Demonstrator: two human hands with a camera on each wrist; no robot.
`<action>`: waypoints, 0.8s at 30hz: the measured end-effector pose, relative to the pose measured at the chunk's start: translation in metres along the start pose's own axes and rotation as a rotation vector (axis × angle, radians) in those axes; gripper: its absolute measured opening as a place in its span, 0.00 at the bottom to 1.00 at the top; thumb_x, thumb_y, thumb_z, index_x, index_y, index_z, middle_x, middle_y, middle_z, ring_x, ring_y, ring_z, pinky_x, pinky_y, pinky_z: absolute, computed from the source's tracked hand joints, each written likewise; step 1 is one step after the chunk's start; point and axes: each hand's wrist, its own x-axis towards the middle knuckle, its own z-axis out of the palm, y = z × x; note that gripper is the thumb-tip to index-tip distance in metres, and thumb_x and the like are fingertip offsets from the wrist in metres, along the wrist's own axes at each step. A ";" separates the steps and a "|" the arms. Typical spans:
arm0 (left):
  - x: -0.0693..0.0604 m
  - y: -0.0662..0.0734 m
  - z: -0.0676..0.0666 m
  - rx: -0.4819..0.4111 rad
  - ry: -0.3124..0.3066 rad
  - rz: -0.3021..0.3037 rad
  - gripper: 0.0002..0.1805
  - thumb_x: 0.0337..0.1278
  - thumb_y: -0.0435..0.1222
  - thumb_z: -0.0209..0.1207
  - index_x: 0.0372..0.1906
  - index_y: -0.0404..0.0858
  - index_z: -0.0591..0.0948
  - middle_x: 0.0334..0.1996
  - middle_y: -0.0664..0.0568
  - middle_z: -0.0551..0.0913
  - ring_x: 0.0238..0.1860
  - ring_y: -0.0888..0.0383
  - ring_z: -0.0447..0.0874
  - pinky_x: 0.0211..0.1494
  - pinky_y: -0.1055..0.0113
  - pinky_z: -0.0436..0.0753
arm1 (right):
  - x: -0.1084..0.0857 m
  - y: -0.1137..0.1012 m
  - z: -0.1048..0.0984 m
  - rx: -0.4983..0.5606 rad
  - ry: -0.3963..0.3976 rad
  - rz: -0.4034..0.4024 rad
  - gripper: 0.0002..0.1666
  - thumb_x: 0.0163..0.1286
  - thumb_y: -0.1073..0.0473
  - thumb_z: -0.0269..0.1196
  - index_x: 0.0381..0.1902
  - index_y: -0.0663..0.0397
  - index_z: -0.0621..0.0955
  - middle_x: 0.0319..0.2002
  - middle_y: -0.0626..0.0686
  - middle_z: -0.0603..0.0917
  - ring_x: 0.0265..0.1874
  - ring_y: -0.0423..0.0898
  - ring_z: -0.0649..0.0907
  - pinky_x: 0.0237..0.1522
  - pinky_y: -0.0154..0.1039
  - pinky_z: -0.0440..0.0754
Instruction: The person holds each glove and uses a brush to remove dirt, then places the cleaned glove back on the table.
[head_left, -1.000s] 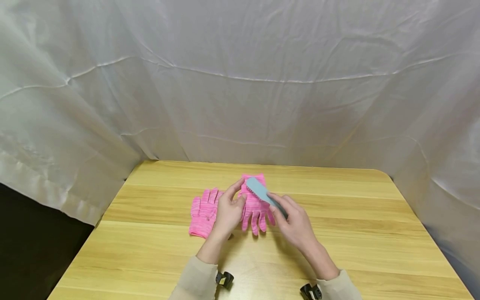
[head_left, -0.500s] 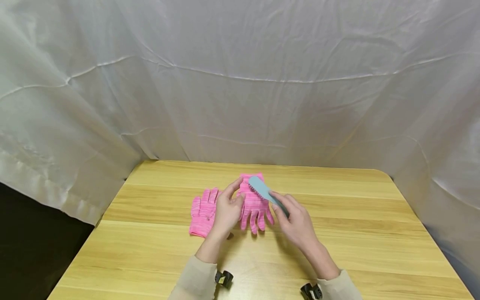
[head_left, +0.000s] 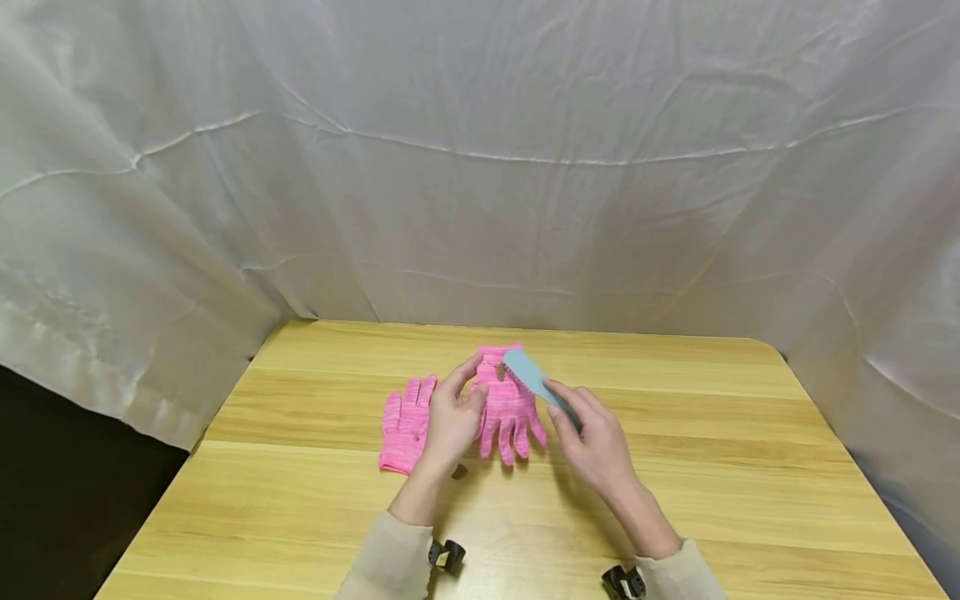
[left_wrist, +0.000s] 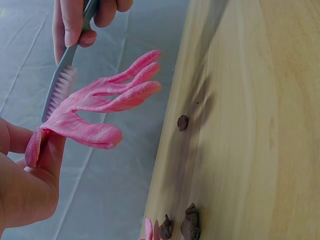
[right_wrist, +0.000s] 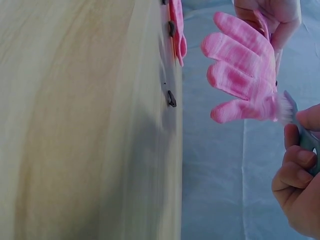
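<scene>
The left hand (head_left: 453, 421) pinches a pink knit glove (head_left: 508, 408) near its cuff, thumb and fingers clamped on the cloth, holding it above the bench (head_left: 697, 483); the cuff points to twelve o'clock and the glove's finger tubes droop towards six. The right hand (head_left: 596, 442) has its fingers wrapped round the handle of a blue-grey scrubbing brush (head_left: 527, 372), whose handle runs towards four or five o'clock. The bristles face the knit on the glove's three o'clock side; whether they press in or merely skim is hard to tell.

Brushing this well would seem to call for a taut cuff and short, light strokes away from the pinching fingers, aimed at the brown clump (head_left: 501, 372) near the cuff.

The knit looks soft, stretchy and streaked in two pinks; the bristles are pale and tufted, the handle smooth and apparently hard plastic. A second pink glove (head_left: 402, 433) lies flat at eight o'clock. Matte, irregular dark brown lumps (left_wrist: 190, 225) sit on the wood-grained surface, probably crumbly.
</scene>
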 end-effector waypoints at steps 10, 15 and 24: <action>-0.001 -0.003 0.003 -0.011 -0.036 0.001 0.29 0.72 0.26 0.55 0.75 0.44 0.73 0.74 0.42 0.71 0.14 0.68 0.64 0.15 0.77 0.69 | 0.000 -0.001 0.001 0.035 0.005 -0.057 0.26 0.70 0.70 0.67 0.64 0.54 0.83 0.41 0.49 0.85 0.24 0.35 0.72 0.23 0.30 0.74; -0.003 -0.003 0.006 -0.010 -0.058 0.005 0.30 0.72 0.26 0.55 0.76 0.45 0.72 0.74 0.42 0.71 0.14 0.68 0.63 0.15 0.78 0.68 | -0.001 -0.002 0.003 0.035 -0.049 -0.046 0.25 0.71 0.67 0.67 0.65 0.52 0.82 0.41 0.48 0.85 0.25 0.34 0.73 0.25 0.31 0.76; -0.003 -0.005 0.006 0.004 -0.046 0.015 0.30 0.72 0.26 0.55 0.75 0.44 0.72 0.75 0.42 0.70 0.13 0.68 0.63 0.14 0.77 0.67 | -0.002 -0.003 0.002 0.009 -0.072 -0.014 0.24 0.72 0.66 0.66 0.65 0.51 0.82 0.40 0.47 0.85 0.24 0.34 0.72 0.24 0.31 0.75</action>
